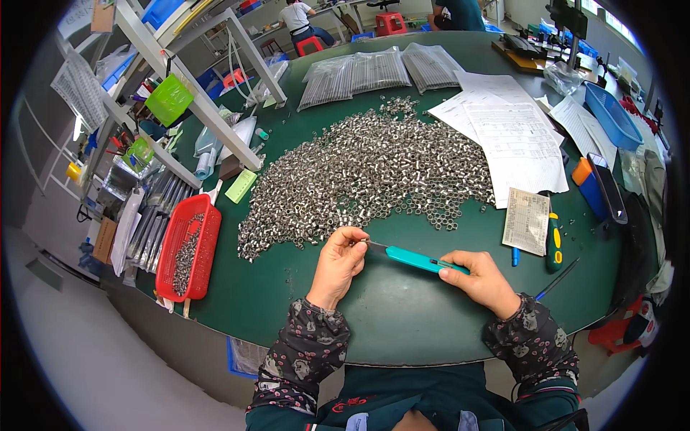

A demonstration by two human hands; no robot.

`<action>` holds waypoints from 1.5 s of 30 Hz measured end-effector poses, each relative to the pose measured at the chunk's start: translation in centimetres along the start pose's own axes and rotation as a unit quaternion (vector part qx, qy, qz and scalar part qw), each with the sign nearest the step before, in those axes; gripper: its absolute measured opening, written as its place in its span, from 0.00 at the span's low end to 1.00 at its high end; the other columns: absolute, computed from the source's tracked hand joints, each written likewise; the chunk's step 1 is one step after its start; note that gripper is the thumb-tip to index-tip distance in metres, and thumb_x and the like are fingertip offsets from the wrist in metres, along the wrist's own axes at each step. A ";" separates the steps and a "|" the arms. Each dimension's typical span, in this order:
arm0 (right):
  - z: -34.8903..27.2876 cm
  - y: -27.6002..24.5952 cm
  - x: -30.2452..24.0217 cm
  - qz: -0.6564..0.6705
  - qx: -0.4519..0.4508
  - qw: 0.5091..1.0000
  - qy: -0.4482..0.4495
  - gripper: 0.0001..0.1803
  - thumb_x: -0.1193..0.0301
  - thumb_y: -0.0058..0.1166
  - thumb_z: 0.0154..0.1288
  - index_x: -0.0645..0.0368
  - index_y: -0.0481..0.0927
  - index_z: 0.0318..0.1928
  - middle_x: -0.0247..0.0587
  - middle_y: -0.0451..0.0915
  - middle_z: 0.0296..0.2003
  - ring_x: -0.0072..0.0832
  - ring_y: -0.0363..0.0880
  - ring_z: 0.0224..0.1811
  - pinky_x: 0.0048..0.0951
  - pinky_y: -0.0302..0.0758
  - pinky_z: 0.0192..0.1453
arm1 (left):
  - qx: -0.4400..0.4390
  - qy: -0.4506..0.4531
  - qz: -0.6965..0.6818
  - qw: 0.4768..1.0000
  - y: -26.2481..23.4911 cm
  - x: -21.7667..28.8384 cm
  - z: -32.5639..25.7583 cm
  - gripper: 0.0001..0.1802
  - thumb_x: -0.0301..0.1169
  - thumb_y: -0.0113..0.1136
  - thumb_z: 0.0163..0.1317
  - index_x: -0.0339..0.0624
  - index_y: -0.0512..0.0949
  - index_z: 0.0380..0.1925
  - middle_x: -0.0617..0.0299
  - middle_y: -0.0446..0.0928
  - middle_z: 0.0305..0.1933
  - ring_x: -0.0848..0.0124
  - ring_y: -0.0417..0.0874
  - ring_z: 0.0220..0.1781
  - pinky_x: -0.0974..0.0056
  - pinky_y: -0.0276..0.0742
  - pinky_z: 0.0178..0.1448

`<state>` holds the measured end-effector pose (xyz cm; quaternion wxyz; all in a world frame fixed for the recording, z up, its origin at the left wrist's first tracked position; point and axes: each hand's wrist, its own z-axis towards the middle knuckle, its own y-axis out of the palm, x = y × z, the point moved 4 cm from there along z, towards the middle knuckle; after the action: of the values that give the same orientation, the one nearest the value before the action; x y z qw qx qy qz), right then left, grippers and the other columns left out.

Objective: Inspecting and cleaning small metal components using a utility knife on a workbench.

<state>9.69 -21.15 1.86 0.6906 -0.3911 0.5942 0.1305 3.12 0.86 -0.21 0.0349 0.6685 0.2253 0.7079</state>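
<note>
Over the green table [402, 302], my right hand [481, 279] grips a teal utility knife [417, 259] by its handle, the thumb on top. The blade points left to my left hand [339, 264], whose thumb and fingers are pinched together at the blade's tip. A small metal piece seems to sit in that pinch, mostly hidden by the fingertips. Just beyond both hands spreads a wide heap of small shiny metal rings [374, 169].
A red basket [210, 248] with more rings stands at the left edge. Paper sheets [514, 144], a printed card [526, 221], a green-yellow-handled tool [553, 243] and a phone [607, 188] lie to the right. Bagged metal tubes [377, 72] lie at the back, a shelf frame [208, 115] at left.
</note>
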 end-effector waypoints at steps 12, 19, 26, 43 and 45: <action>0.0 0.3 0.5 0.044 -0.045 0.997 0.045 0.15 0.65 0.51 0.57 0.66 0.76 0.36 0.34 0.73 0.21 0.16 0.66 0.26 0.22 0.66 0.31 | 0.004 0.037 0.022 0.999 0.3 0.0 -0.3 0.06 0.25 0.52 0.58 0.37 0.71 0.36 0.72 0.64 0.22 0.86 0.56 0.17 0.79 0.49 0.18; 0.0 -0.2 -0.3 -0.091 0.039 0.994 -0.040 0.15 0.63 0.54 0.51 0.62 0.78 0.34 0.46 0.76 0.24 0.35 0.74 0.25 0.32 0.69 0.30 | 0.000 -0.001 0.020 1.000 -0.1 -0.2 -0.2 0.06 0.25 0.51 0.59 0.37 0.71 0.36 0.71 0.65 0.22 0.86 0.56 0.16 0.78 0.49 0.17; -0.3 -0.5 -1.1 -0.175 0.091 0.976 -0.089 0.13 0.65 0.56 0.49 0.60 0.78 0.34 0.45 0.75 0.24 0.41 0.74 0.26 0.35 0.68 0.29 | -0.018 -0.032 0.035 0.999 -0.2 -0.3 -0.2 0.06 0.26 0.50 0.59 0.37 0.71 0.36 0.68 0.69 0.25 0.86 0.57 0.16 0.79 0.51 0.17; -0.6 -0.6 -2.6 -0.297 0.159 0.917 -0.212 0.12 0.66 0.57 0.46 0.57 0.74 0.31 0.38 0.69 0.20 0.36 0.71 0.23 0.34 0.66 0.24 | -0.031 -0.085 0.003 0.996 -0.3 -0.3 -0.2 0.06 0.26 0.48 0.60 0.36 0.71 0.35 0.67 0.69 0.26 0.85 0.58 0.17 0.80 0.51 0.17; -0.7 -0.6 -2.7 -0.305 0.169 0.909 -0.227 0.12 0.67 0.58 0.45 0.57 0.74 0.31 0.38 0.68 0.20 0.36 0.71 0.22 0.34 0.66 0.24 | -0.032 -0.096 -0.022 0.995 -0.3 -0.4 -0.2 0.06 0.27 0.48 0.61 0.36 0.71 0.35 0.67 0.69 0.26 0.85 0.58 0.17 0.80 0.52 0.17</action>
<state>8.91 -21.29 4.62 0.8689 -0.3905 0.2859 -0.1037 2.87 0.88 -0.69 0.0930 0.7268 0.2131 0.6462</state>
